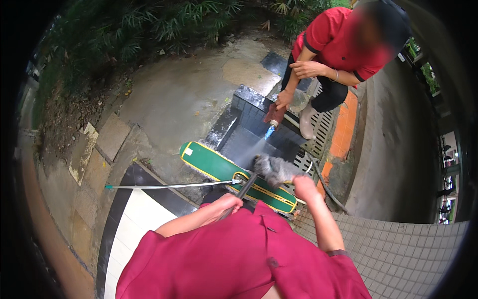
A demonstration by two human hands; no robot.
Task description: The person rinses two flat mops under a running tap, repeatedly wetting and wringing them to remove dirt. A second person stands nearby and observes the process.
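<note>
My left hand (228, 203) is closed around a dark metal pole (244, 190), which slants up and right from my body. A soaked grey mop head (274, 170) hangs beyond the pole's far end, and my right hand (305, 188) grips its near right side. Under the pole lies a long flat dust mop (213, 161) with a green back, yellow trim and a grey fringe. Its thin silver handle (168, 185) stretches left to a green tip. Water sprays toward the grey mop head from a blue hose nozzle (269, 132).
A co-worker (336, 45) in red leans in from the upper right, holding the nozzle through a dark red cloth (274, 114). Between us is a dark tiled basin (244, 140). A slotted drain grate (323, 129) and a grey hose (325, 179) lie to its right. Plants (168, 22) border the wet paving.
</note>
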